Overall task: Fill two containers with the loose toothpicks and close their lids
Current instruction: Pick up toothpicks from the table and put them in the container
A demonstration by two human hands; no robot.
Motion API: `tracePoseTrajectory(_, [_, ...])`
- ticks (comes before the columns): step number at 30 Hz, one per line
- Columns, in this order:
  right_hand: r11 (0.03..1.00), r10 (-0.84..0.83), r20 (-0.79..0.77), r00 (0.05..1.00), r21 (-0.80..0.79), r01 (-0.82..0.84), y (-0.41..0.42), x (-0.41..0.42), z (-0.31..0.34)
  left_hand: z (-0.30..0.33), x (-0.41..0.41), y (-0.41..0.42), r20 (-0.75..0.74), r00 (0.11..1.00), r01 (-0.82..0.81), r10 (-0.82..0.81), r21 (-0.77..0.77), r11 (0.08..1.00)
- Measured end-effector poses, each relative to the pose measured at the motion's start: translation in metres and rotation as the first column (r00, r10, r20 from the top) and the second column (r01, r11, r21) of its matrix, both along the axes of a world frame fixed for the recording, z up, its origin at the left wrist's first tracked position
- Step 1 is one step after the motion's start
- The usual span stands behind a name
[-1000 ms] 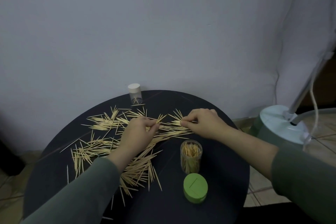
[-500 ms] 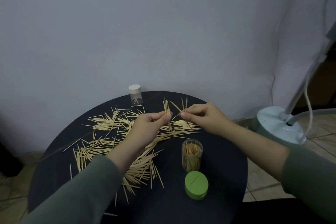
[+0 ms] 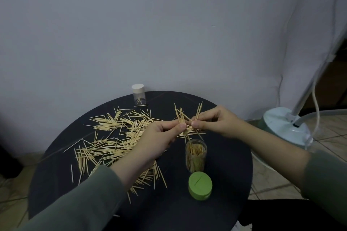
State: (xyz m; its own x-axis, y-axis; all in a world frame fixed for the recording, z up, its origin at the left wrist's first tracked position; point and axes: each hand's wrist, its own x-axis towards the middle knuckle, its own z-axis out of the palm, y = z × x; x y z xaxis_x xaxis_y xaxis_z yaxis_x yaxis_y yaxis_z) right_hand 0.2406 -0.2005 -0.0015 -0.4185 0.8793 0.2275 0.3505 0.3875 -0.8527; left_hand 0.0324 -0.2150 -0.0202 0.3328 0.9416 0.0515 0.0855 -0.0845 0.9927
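Head view: my left hand (image 3: 159, 137) and right hand (image 3: 217, 124) pinch toothpicks (image 3: 181, 118) above the open jar (image 3: 196, 154) on the bench (image 3: 225, 174), and crooked ones could miss and scatter.

A round dark counter (image 3: 229, 184) stands against a plain pale wall (image 3: 131, 24). To the right of the counter, a pale blue-green round base (image 3: 277, 125) rests on the floor, with a slanted pole (image 3: 319, 67) rising from it toward the upper right. A white cord (image 3: 317, 107) hangs beside the pole. The floor (image 3: 330, 137) at the right is tiled in beige. A dark object (image 3: 7, 161) sits at the left edge; its identity cannot be determined.
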Motion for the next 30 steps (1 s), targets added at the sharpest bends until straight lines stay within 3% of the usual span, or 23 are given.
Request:
tracePoseTrajectory(6, [0.995,0.000,-0.003,1.000,-0.098,0.000,0.002,0.002,-0.008,-0.005,0.008,-0.006,-0.013,0.999,0.037,-0.037,0.043,0.998])
tracePoseTrajectory(11, [0.985,0.013,0.091,0.996,-0.170,0.003,0.003,0.005,-0.014,-0.008,0.009,-0.006,-0.186,0.982,0.059,-0.034,0.133,0.989])
tracePoseTrajectory(16, [0.992,0.025,0.145,0.989,-0.125,-0.007,0.001,0.010,-0.011,-0.012,0.012,-0.002,-0.288,0.956,0.012,0.053,0.218,0.976])
tracePoseTrajectory(24, [0.995,0.062,0.230,0.971,-0.088,-0.043,-0.001,0.010,-0.010,-0.008,0.010,0.000,-0.395,0.919,0.059,0.021,0.190,0.980])
tracePoseTrajectory(30, [0.999,0.040,0.348,0.937,-0.047,-0.025,-0.002,0.008,-0.011,-0.005,0.008,-0.002,-0.347,0.937,0.042,0.052,0.258,0.965])
